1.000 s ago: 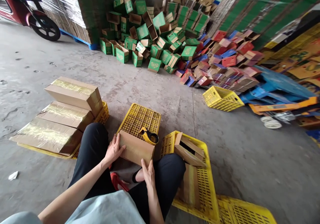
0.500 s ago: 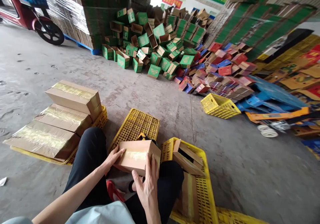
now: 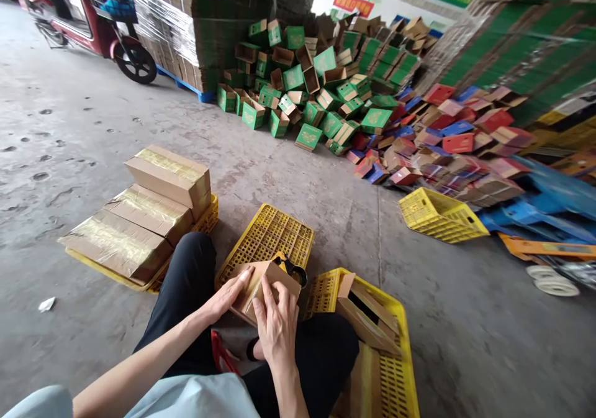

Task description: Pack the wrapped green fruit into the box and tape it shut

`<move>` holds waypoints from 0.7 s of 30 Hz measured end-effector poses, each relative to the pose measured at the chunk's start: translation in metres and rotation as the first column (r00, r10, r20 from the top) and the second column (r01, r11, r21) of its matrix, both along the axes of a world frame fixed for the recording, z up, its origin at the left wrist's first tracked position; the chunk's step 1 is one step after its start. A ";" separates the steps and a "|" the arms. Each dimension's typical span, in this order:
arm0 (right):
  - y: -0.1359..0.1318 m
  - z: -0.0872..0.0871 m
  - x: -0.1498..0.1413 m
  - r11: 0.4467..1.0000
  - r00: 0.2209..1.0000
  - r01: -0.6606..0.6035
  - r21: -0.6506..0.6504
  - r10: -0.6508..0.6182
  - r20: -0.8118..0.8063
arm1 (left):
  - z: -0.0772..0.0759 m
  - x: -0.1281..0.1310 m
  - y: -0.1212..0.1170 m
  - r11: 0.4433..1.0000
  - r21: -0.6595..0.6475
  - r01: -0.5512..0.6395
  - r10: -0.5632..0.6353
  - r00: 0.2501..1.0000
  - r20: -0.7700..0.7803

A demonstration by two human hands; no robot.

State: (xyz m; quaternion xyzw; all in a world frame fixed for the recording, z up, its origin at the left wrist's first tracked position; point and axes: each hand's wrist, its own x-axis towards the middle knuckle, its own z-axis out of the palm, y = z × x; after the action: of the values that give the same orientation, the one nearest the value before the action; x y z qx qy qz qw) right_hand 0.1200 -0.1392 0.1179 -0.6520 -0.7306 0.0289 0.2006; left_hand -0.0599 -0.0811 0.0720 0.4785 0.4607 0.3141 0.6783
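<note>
A brown cardboard box (image 3: pixel 284 279) is tilted between my two hands above my lap, at the near end of an upside-down yellow crate (image 3: pixel 279 231). My left hand (image 3: pixel 228 295) grips its left side, thumb over the top edge. My right hand (image 3: pixel 278 318) is against its right and near part, fingers bent and a little apart on the cardboard. Tape runs along the top, partly covered by my hands. Just behind the box lies a yellow and black tool (image 3: pixel 293 268), probably a tape dispenser, partly hidden.
Taped boxes (image 3: pixel 125 238) are stacked on a crate at left. At right, a yellow crate (image 3: pixel 404 337) holds an open box (image 3: pixel 367 312) and another carton. Farther off are another yellow crate (image 3: pixel 440 216), heaped green boxes (image 3: pixel 310 136), red and blue boxes (image 3: pixel 459 143), and a red scooter (image 3: pixel 100 23).
The box has turned and tipped, showing its end more. My hands have come closer together, the right hand sliding onto the box's edge. The camera view has swung left.
</note>
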 end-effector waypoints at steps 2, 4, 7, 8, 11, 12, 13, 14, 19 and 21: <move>0.013 0.003 -0.003 1.000 1.000 -0.029 0.009 0.029 0.004 | 0.016 -0.004 -0.006 0.999 0.032 0.007 -0.007 1.000 0.020; 0.023 0.006 -0.007 0.999 0.999 -0.051 0.019 0.051 0.000 | 0.025 -0.008 -0.014 0.994 0.105 0.022 -0.025 0.999 0.035; 0.026 0.007 -0.016 0.997 0.997 -0.070 0.014 0.070 -0.010 | 0.028 -0.015 -0.026 0.958 0.279 0.062 -0.043 0.996 -0.075; 0.024 0.006 -0.020 0.997 0.997 -0.079 0.010 0.079 -0.015 | 0.027 -0.018 -0.030 0.933 0.349 0.089 -0.040 0.988 -0.146; 0.010 -0.001 -0.030 0.990 0.989 -0.138 0.018 0.139 -0.055 | 0.019 -0.025 -0.032 0.836 0.524 0.165 0.036 0.935 -0.352; 0.003 -0.005 -0.033 0.986 0.984 -0.164 0.026 0.165 -0.072 | 0.016 -0.027 -0.030 0.809 0.561 0.177 0.079 0.912 -0.402; -0.004 -0.008 -0.034 0.982 0.978 -0.188 0.031 0.190 -0.085 | 0.012 -0.030 -0.027 0.787 0.590 0.181 0.126 0.889 -0.441; -0.011 -0.011 -0.035 0.978 0.973 -0.209 0.030 0.211 -0.093 | 0.008 -0.032 -0.023 0.770 0.610 0.185 0.168 0.864 -0.475; -0.032 -0.021 -0.022 0.971 0.966 -0.236 -0.048 0.229 -0.120 | -0.003 -0.033 -0.002 0.709 0.657 0.259 0.278 0.753 -0.597; -0.030 -0.024 -0.013 0.977 0.968 -0.206 -0.051 0.196 -0.160 | -0.005 -0.030 0.001 0.689 0.664 0.289 0.291 0.729 -0.620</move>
State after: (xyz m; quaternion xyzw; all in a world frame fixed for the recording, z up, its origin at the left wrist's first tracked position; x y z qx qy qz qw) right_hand 0.1066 -0.1687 0.0938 -0.5768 -0.7739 0.1239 0.2304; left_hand -0.0897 -0.0801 0.0669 0.7857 0.5140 0.2702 0.2130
